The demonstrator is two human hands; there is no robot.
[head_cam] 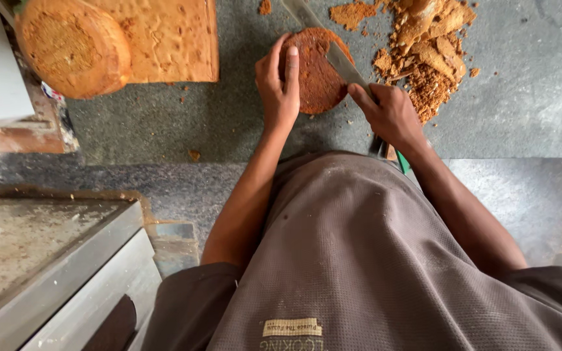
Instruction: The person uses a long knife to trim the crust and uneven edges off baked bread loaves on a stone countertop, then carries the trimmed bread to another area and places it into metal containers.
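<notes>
Two hands work on a grey counter (164, 130): left hand (280, 84) flat on round cake (320, 71), right hand (388, 114) gripping knife (333, 52).

Soft, even daylight fills the view, moderately bright, no hard glare anywhere. The grey counter (541, 78) on the right catches a pale sheen, brightest toward the upper right corner. Shadows stay faint: a thin dark edge under the round brown cake (320, 75) and beneath the left hand (280, 84). The lower left corner falls dim, nearly black under the metal ledge (66, 286). Wide-angle stretch bends the edges, and the brown shirt (372, 260) balloons in the foreground. Focus holds sharp at centre; the crumb pile (427, 52) looks slightly soft.
</notes>
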